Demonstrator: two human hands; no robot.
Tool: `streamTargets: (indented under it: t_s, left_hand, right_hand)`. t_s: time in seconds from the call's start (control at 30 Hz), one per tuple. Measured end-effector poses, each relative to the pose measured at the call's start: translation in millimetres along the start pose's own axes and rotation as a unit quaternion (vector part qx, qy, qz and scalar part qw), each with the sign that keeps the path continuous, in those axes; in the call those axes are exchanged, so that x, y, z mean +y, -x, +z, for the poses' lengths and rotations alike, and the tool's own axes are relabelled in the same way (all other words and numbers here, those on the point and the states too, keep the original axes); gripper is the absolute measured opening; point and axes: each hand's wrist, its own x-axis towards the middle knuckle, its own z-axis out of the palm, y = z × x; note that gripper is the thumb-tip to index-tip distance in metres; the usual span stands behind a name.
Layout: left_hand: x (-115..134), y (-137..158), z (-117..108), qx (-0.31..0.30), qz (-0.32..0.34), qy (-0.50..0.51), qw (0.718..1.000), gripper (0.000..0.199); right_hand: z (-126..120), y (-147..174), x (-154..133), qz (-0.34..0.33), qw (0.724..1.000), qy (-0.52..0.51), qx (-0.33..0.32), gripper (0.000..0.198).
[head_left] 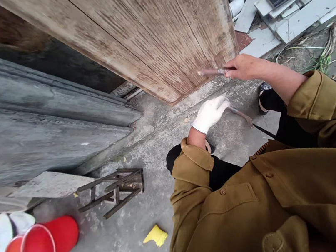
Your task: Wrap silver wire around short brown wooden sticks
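Observation:
My right hand (246,67), bare, is closed around one end of a brown stick-like tool (210,72). The tool has a ribbed band near my fingers and a pale tip pointing left, in front of the lower part of a weathered plank door (173,36). My left hand (212,113), in a white glove, is closed on a slim brown-handled tool (241,116) with a greyish collar. From its far end a dark strip (265,131) runs down toward my right leg. The exact kind of both tools is unclear, and the fingers on the left are partly hidden.
A small wooden stool (117,188) lies on its side at left. Red buckets (62,234) lie near it, and a yellow object (156,235) is on the concrete floor (115,235). Stacked boards (298,5) and a white pipe elbow (236,1) are at upper right.

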Motion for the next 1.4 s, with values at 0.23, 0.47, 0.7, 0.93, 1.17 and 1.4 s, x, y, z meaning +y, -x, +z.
streamTargets:
  t_s: [0.23, 0.47, 0.7, 0.93, 1.17, 1.4]
  left_hand:
    - [-3, 5, -10, 0.046, -0.042, -0.055, 0.997, 0.026]
    - [-13, 6, -14, 0.041, -0.038, 0.002, 0.998, 0.033]
    - [-10, 6, -11, 0.053, -0.031, 0.075, 0.995, 0.034]
    - [8, 6, -6, -0.017, 0.018, 0.065, 0.998, 0.035]
    - [-8, 8, -11, 0.025, -0.001, 0.007, 1.0, 0.029]
    - [-13, 6, -9, 0.058, -0.043, 0.073, 0.995, 0.034]
  right_hand:
    - [10, 11, -3, -0.098, 0.931, 0.121, -0.331, 0.013]
    - [-4, 20, -8, -0.149, 0.889, -0.053, -0.43, 0.022]
    - [-15, 26, 0, -0.135, 0.959, -0.18, -0.17, 0.043]
    - [6, 13, -10, -0.03, 0.999, 0.013, 0.006, 0.034]
    - [3, 21, -7, -0.08, 0.926, 0.059, -0.365, 0.016]
    - [-22, 24, 7, -0.172, 0.945, -0.216, -0.174, 0.045]
